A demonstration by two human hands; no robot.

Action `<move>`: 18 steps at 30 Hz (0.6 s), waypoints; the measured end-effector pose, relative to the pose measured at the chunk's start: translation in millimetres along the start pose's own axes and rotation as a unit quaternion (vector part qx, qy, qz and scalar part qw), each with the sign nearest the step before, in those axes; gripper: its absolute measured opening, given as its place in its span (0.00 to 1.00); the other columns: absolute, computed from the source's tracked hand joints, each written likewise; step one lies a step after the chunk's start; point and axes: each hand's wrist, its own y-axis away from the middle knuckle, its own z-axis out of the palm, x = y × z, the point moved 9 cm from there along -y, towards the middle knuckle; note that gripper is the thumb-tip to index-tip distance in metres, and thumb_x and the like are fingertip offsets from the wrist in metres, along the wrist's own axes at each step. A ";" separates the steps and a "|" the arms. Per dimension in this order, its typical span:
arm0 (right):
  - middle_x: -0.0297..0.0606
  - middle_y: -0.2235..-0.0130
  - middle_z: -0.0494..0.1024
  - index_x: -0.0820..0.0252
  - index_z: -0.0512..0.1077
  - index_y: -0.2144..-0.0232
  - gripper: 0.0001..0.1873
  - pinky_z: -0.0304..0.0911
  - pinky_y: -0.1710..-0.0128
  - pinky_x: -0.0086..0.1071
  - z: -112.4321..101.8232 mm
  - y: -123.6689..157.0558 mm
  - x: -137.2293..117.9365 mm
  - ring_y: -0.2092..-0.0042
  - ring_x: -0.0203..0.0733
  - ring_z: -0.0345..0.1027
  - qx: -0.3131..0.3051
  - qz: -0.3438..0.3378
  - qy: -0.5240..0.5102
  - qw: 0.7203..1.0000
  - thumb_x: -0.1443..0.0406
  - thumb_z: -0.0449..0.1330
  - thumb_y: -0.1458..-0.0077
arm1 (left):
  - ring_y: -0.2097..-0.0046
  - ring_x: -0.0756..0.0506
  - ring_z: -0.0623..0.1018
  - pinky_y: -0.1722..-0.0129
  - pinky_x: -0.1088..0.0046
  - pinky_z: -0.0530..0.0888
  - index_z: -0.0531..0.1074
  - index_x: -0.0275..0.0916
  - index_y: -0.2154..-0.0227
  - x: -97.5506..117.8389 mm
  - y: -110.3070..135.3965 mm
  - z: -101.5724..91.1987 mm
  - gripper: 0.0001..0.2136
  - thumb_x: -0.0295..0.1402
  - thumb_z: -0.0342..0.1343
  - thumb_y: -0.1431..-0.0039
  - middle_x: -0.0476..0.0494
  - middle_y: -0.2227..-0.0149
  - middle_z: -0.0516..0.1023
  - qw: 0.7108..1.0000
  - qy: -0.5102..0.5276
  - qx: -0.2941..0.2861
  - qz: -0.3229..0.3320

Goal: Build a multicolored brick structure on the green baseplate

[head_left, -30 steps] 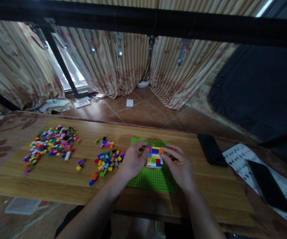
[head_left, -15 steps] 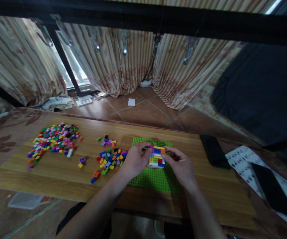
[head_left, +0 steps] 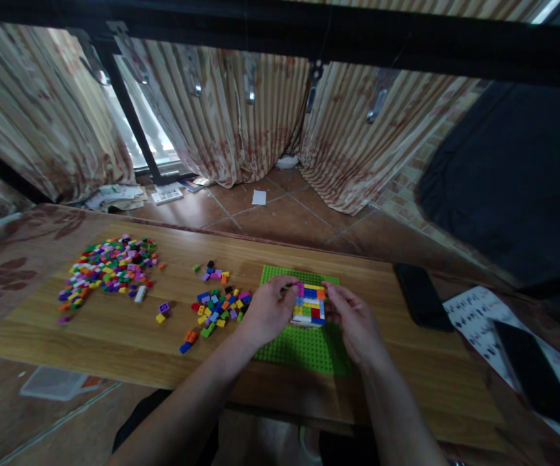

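A multicoloured block of toy building bricks (head_left: 313, 310) is held over the green studded baseplate (head_left: 304, 355). My left hand (head_left: 271, 312) is closed on the block's left side, thumb and fingers near its upper left corner. At the opposite side, my right hand (head_left: 356, 321) has its bent fingers against the upper right edge, with the thumb beside that edge. White, yellow, blue, red and green bricks show on the face turned to me. Whether the block's underside touches the baseplate is hidden.
Left of the baseplate lies a small pile of loose bricks (head_left: 219, 310), with a larger pile (head_left: 110, 265) farther left. A black phone (head_left: 421, 296) rests on the table's right. Beyond it are a printed sheet (head_left: 474, 323) and a dark tablet-like slab (head_left: 539, 372).
My right thumb has slid off the block's face toward its right edge, and the right hand has shifted slightly right. My left hand keeps its grip. The whole view has shifted slightly.
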 end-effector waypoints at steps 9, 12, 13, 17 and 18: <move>0.37 0.68 0.82 0.58 0.79 0.64 0.25 0.67 0.71 0.31 12.7 -0.3 3.2 0.71 0.39 0.72 0.007 0.019 -0.046 0.999 0.50 0.72 0.63 | 0.59 0.45 0.79 0.57 0.71 0.74 0.77 0.39 0.59 -5.1 -1.4 1.7 0.13 0.33 0.48 0.37 0.44 0.60 0.81 1.000 -0.001 -0.001 -0.002; 0.37 0.67 0.82 0.58 0.80 0.64 0.24 0.69 0.68 0.34 13.5 -1.1 3.4 0.69 0.40 0.74 0.001 0.008 -0.042 0.999 0.50 0.71 0.62 | 0.60 0.46 0.79 0.58 0.72 0.74 0.77 0.40 0.60 -3.2 -1.0 0.8 0.12 0.32 0.48 0.38 0.45 0.61 0.82 1.000 -0.009 0.003 0.002; 0.37 0.67 0.82 0.58 0.80 0.65 0.23 0.70 0.68 0.34 13.8 -1.2 3.5 0.69 0.40 0.74 0.000 0.006 -0.041 0.999 0.50 0.71 0.62 | 0.60 0.46 0.79 0.58 0.72 0.74 0.77 0.40 0.60 -2.6 -0.9 0.9 0.12 0.32 0.48 0.38 0.45 0.61 0.82 1.000 -0.010 0.002 0.003; 0.37 0.68 0.83 0.58 0.80 0.66 0.23 0.70 0.67 0.35 14.4 -0.9 3.6 0.70 0.41 0.74 0.001 0.001 -0.037 0.999 0.50 0.71 0.62 | 0.60 0.46 0.79 0.58 0.72 0.74 0.77 0.40 0.60 -3.0 -0.8 1.6 0.12 0.32 0.48 0.38 0.45 0.61 0.82 1.000 -0.013 -0.001 0.000; 0.38 0.68 0.83 0.58 0.80 0.66 0.23 0.71 0.67 0.35 14.8 -0.8 3.4 0.69 0.41 0.74 0.001 0.000 -0.036 0.999 0.50 0.71 0.62 | 0.59 0.46 0.79 0.58 0.72 0.74 0.77 0.40 0.59 -3.6 -0.9 1.7 0.12 0.32 0.48 0.38 0.45 0.61 0.82 1.000 -0.013 -0.001 -0.003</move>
